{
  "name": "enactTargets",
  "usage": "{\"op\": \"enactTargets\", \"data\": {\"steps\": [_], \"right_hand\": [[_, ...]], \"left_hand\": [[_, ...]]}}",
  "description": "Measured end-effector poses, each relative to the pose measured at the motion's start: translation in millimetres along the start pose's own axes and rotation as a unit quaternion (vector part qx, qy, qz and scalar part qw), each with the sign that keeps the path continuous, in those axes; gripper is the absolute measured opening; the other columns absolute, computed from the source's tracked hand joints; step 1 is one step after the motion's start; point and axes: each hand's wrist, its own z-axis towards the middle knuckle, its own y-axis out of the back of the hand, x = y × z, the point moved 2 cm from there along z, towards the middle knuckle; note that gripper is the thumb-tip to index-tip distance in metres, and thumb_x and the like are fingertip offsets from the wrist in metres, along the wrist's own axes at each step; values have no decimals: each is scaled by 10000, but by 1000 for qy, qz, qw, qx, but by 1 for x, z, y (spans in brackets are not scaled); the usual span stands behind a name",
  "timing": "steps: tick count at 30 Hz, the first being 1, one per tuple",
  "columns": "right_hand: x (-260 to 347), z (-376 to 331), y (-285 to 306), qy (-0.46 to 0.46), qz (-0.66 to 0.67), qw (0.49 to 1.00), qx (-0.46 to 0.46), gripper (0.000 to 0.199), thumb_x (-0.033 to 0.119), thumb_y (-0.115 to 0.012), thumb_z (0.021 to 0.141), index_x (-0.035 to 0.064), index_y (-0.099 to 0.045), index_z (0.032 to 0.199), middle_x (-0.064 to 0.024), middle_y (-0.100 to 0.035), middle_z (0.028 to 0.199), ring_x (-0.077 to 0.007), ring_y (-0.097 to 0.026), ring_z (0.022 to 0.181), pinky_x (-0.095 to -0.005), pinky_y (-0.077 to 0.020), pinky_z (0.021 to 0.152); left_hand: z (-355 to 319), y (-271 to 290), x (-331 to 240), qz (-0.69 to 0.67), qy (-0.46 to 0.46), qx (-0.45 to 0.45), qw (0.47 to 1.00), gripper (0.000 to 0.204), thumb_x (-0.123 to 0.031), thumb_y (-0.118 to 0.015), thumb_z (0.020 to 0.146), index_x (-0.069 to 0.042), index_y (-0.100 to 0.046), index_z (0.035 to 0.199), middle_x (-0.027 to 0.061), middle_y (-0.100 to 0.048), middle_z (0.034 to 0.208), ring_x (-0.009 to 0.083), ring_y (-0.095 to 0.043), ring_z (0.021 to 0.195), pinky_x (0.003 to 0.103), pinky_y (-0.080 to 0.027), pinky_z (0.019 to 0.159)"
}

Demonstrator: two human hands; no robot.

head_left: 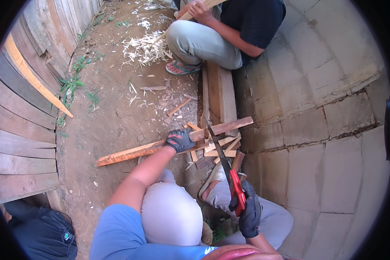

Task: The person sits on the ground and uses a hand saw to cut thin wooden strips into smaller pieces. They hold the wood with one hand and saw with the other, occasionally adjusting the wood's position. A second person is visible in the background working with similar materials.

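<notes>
My left hand (180,139), in a black and red work glove, is closed over a long wooden plank (128,154) that lies slantwise ahead of my knees. My right hand (250,212), in a dark glove, is wrapped round the red handle of a hand saw (237,188). The saw's dark blade points away from me and crosses the plank to the right of my left hand. Whether its teeth have cut into the wood is too small to tell. Under the plank's right part lies a jumble of short wood offcuts (224,152).
A thick timber beam (227,95) runs along the concrete block wall (303,173) on the right. A co-worker in grey trousers (203,43) sits on it, holding a wood strip. Wood shavings (145,47) cover the ground there. A board fence (21,147) and a dark bag (43,234) are at left.
</notes>
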Motion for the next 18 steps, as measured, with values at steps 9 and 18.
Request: {"op": "enactTargets", "data": {"steps": [9,18], "right_hand": [[11,4,-10,-3,108,993,41,519,289,-361,1146,-46,-562,1488,-164,-757,1104,-233,-731,910,-376,-569,893],[20,4,-7,74,-38,996,44,497,226,-329,1140,-51,-572,1473,-196,-759,1144,-278,-749,939,-402,-582,898]], "left_hand": [[-4,5,5,7,0,-3,1000,490,-472,-690,852,-59,-739,1112,223,-765,1074,394,-755,1006,510,-596,898],[-3,3,3,-1,-4,-19,1000,524,-483,-694,843,-57,-744,1144,247,-766,1074,418,-753,1001,510,-597,905]]}}
